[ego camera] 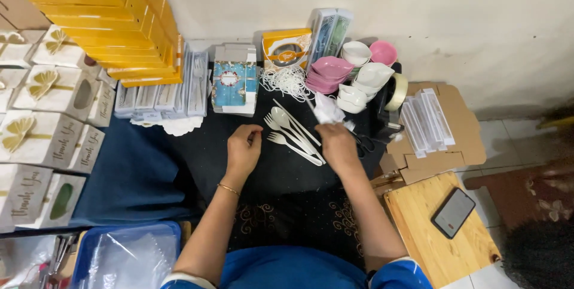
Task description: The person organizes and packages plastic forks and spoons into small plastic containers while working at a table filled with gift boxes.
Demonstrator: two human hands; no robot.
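Your white plastic cutlery (pixel 294 134) lies in a loose bundle on the black cloth: two forks with their tines pointing to the upper left, a spoon with its bowl beside them, and a long thin knife along the top edge, all slanting down to the right. Their handle ends run under your right hand (pixel 337 147), which holds a crumpled white napkin (pixel 327 109) sticking up above the fingers
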